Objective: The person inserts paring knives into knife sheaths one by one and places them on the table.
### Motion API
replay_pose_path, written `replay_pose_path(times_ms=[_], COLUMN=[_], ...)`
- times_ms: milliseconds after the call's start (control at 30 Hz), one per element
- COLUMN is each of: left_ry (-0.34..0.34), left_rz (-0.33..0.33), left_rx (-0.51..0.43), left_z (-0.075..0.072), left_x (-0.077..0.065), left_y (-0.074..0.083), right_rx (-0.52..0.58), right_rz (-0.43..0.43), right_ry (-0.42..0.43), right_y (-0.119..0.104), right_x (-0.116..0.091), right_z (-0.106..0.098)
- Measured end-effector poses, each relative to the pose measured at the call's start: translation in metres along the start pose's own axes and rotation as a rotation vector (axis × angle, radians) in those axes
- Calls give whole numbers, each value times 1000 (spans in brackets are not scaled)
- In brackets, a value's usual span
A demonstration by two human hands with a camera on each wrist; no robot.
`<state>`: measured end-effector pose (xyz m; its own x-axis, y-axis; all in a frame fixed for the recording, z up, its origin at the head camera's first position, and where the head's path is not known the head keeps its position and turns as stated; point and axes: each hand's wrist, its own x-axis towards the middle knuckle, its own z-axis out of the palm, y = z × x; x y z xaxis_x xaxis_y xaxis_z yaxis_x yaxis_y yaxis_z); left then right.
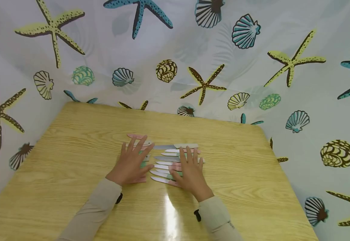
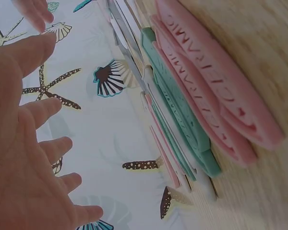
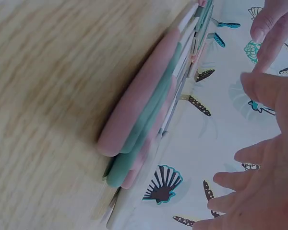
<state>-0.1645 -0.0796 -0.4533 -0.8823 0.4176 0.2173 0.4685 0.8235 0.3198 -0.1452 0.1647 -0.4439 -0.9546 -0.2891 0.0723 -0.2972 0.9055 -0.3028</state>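
Several small knives lie on the table in two rows. In the right row the white blades [image 1: 159, 180] point left and the handles point right. My left hand [image 1: 129, 164] is held over the left row with fingers spread, partly hiding it. Raised CERAMIC lettering shows on a pink knife handle [image 2: 221, 72] in the left wrist view, beside a green handle [image 2: 175, 103]. Over the handles of the right row, my right hand [image 1: 191, 174] spreads its fingers. Below it, the right wrist view shows a pink handle [image 3: 139, 96] and a green handle [image 3: 120, 172]. Neither hand grips anything.
The wood-grain table [image 1: 72, 150] stretches out around the knives. A white cloth [image 1: 150, 50] printed with starfish and shells hangs behind it and along both sides. At the back of the right row lies a larger knife with a cream handle [image 1: 190, 146].
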Motion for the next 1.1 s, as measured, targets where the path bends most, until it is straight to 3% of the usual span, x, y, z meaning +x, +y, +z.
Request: replay_pose_path(times_ms=[167,333,433,600,833,967,1100], left_ry=[23,131,151,95,34,-32,-76], left_rz=[41,153,147,115,122,106,73], left_rx=[-12,-48,-82,-54,54,195,285], left_z=[4,7,3,-12,-31,-31,-22], left_x=[0,1,4,20,63,80,90], left_y=[-4,-8,-11,-25,-51,-61,-68], right_rx=[-16,1,16,60,56,63,85], right_rz=[-65,-180,-238,-237,-221,-245,-266], right_ry=[82,218,279,246,164,176,176], right_y=[0,2,2,-2,-6,-4,0], right_x=[2,0,-2,-6,-17,-25,-30], right_z=[5,11,13,13,6,6,6])
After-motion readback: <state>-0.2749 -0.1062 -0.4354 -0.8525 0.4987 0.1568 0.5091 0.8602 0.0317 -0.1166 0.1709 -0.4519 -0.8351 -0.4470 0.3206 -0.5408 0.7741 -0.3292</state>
